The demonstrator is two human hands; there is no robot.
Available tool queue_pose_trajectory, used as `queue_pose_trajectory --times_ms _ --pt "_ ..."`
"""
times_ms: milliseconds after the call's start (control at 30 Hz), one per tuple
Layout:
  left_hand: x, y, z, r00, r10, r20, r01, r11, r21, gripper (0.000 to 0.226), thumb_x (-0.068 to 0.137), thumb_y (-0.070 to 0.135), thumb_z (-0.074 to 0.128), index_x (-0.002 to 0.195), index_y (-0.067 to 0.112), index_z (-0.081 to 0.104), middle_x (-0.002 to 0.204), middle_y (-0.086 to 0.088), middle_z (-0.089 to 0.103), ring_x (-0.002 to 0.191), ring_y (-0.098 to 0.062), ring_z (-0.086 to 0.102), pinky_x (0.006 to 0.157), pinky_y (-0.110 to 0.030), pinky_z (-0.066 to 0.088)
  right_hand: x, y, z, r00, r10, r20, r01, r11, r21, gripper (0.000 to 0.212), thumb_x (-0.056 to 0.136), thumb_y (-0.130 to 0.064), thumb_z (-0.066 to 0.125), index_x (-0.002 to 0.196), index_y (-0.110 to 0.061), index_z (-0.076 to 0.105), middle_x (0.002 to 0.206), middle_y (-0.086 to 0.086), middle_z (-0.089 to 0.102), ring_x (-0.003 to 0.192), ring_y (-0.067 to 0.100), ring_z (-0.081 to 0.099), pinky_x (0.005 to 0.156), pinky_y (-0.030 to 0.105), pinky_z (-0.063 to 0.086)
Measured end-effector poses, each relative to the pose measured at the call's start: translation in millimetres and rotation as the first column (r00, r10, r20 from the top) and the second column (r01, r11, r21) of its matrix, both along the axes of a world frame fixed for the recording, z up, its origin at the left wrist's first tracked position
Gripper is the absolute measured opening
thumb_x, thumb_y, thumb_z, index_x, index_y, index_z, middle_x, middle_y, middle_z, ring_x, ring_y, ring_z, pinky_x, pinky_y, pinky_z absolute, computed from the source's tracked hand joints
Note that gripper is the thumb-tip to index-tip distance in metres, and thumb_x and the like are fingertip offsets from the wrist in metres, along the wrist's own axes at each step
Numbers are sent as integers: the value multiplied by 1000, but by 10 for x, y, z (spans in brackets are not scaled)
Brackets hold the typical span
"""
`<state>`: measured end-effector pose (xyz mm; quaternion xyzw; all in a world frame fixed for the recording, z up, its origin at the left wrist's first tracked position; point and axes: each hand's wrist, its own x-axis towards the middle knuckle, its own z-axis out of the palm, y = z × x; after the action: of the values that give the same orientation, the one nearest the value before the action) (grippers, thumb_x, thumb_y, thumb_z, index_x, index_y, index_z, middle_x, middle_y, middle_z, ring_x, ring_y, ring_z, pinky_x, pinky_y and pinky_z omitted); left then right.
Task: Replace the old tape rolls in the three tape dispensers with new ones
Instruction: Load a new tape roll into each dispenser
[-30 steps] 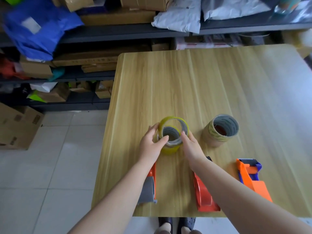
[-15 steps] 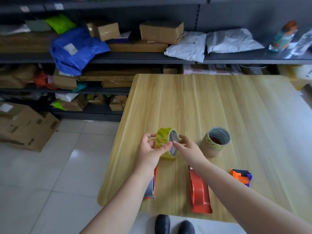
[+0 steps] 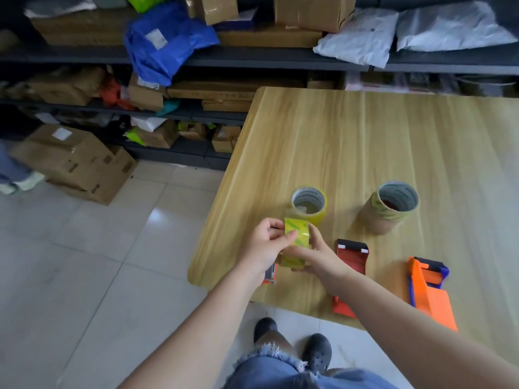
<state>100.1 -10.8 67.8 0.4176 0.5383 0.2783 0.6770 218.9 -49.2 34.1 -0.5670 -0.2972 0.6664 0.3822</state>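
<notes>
Both my hands hold a yellow-green tape roll on edge, lifted over the table's near left corner. My left hand pinches its outer surface with thumb and fingers. My right hand grips it from the right side and below. Behind it a stack of yellow tape rolls stands on the wooden table. A stack of brownish rolls stands further right. Three dispensers lie near the front edge: a grey-orange one mostly hidden under my left wrist, a red one, and an orange-blue one.
Dark shelves with cartons, a blue bag and white mailers run behind the table. Cardboard boxes sit on the tiled floor at left, where another person's shoe shows. My feet are under the front edge.
The roll has come off the yellow stack and moved toward me, turned on edge between both hands. The view has swung left and down.
</notes>
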Motion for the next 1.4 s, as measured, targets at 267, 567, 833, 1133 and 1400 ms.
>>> queue_pose_trajectory --times_ms 267,567,833,1133,1400 --pt "-855 216 -520 823 -159 -545 324 920 220 61 72 21 78 123 27 45 128 9 47 119 -11 45 95 -25 38 -13 -51 -350 928 -344 -143 273 889 -367 36 83 -26 65 118 -21 56 112 7 61 99 24 58 73 36 50" --pt "-887 110 -1158 601 -371 -708 691 686 227 106 68 29 80 148 26 12 158 6 5 143 -12 14 109 -30 29 -135 -152 -584 962 -262 -82 213 899 -382 36 86 -16 60 119 -23 49 98 0 64 84 18 62 72 31 46" --pt "-815 248 -1323 525 -296 -798 809 466 359 93 67 30 81 144 21 29 150 0 34 136 -19 33 103 -36 40 -147 -127 -674 964 -249 -89 201 908 -369 35 81 -20 66 113 -25 52 98 1 63 85 19 61 73 32 45" --pt "-760 416 -1291 600 -213 -771 772 408 488 69 56 35 83 112 18 46 110 -7 61 120 -31 47 97 -40 44 -93 -95 -698 941 -251 -227 171 931 -321 62 69 -24 68 127 -17 48 101 4 65 84 18 63 79 33 45" --pt "-690 651 -995 670 -445 -594 687 675 269 65 66 26 82 122 22 49 127 6 47 109 -13 49 87 -31 46 14 -114 -698 930 -223 -293 134 945 -297 71 52 -36 72 118 -18 57 102 3 68 88 19 63 80 34 50"
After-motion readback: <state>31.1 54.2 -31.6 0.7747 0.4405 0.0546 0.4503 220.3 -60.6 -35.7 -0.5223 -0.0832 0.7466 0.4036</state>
